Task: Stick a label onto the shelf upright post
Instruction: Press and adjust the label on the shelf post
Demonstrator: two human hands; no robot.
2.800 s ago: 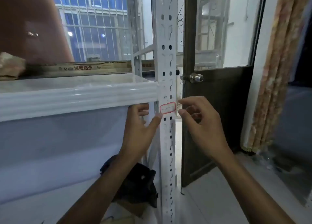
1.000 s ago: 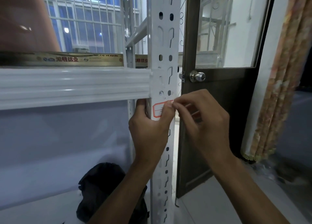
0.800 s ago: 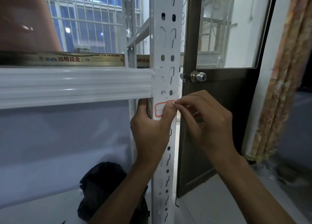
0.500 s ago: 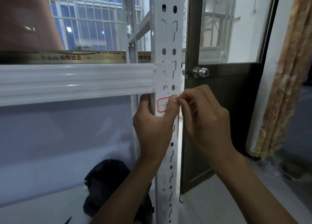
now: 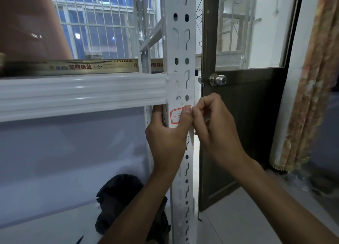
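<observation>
gold strip (image 5: 110, 67) apparently printed 鸿朝铝业, label (image 5: 175, 116) on post (image 5: 180, 41), handwriting unreadable

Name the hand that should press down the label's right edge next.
Probably the right hand: its fingertips pinch the label at that edge. The left hand is busy gripping the post, thumb pinning the label.

one view only: head cam, wide-angle, worn by person. faces fwd, slightly down, v. close to shelf upright post (image 5: 180, 41) at frame centre; window (image 5: 102, 23) behind at left, door (image 5: 247, 124) at right.
</observation>
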